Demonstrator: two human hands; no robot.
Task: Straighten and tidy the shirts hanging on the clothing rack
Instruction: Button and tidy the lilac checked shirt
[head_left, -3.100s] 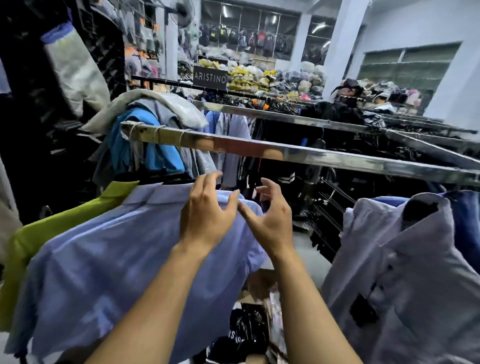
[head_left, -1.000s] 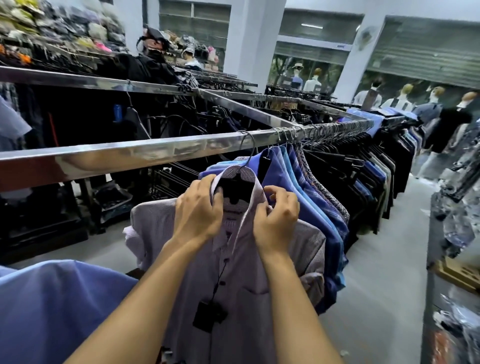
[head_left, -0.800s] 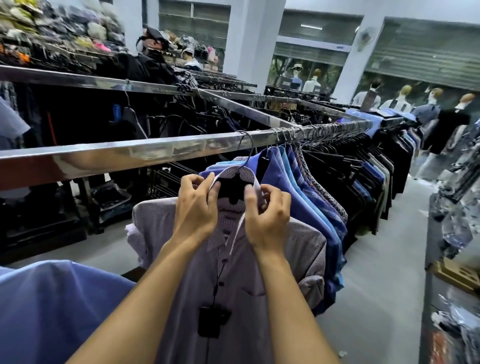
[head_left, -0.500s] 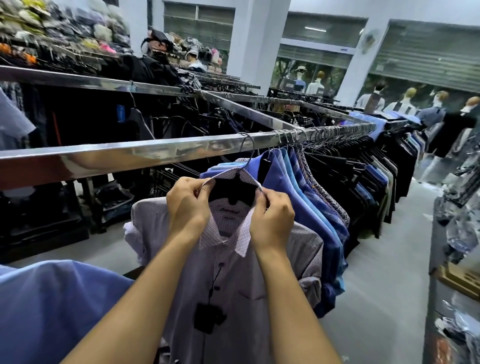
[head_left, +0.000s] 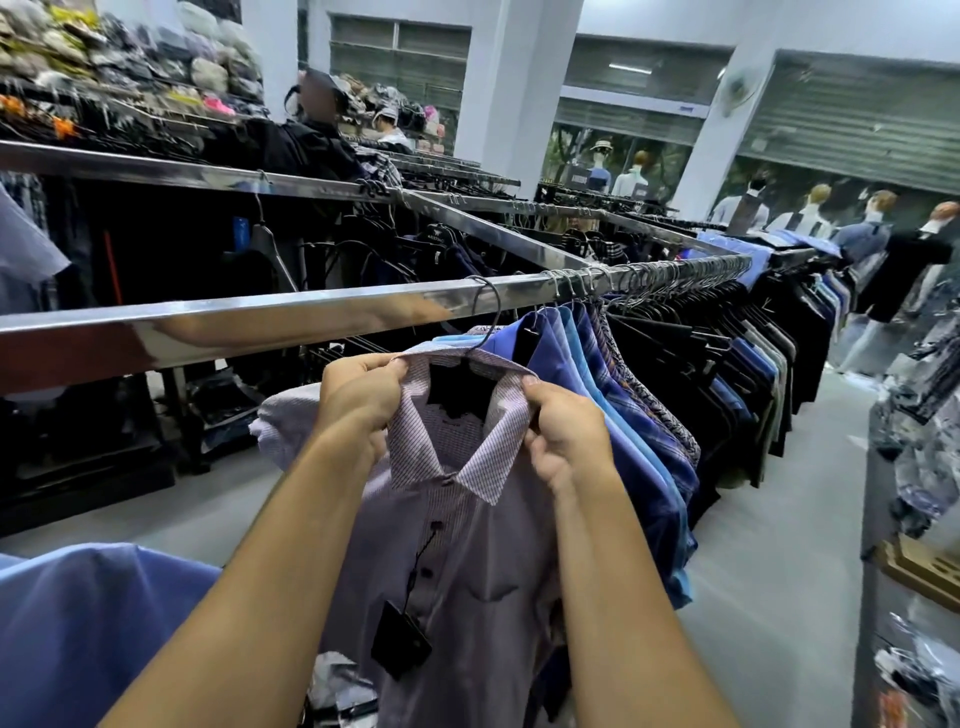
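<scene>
A pale lilac pinstriped shirt (head_left: 483, 561) hangs on a black hanger from the shiny metal rail (head_left: 270, 317), front towards me, with a black price tag (head_left: 400, 647) dangling from its placket. My left hand (head_left: 358, 400) pinches the left side of its collar. The right side of the collar is gripped by my right hand (head_left: 566, 436). The collar is folded down with both points spread. Right behind it hangs a tight row of blue shirts (head_left: 613, 415), then dark shirts (head_left: 727, 364).
A light blue shirt (head_left: 88, 623) fills the lower left corner. Parallel rails of dark clothes (head_left: 415, 244) stand behind. A grey floor aisle (head_left: 779, 571) runs on the right, beside another rack's edge (head_left: 914, 519). Mannequins (head_left: 883, 249) and people stand far off.
I turned from the light blue shirt to the lilac shirt. Over the last second my hands folded its raised collar down and spread it flat on both sides.
</scene>
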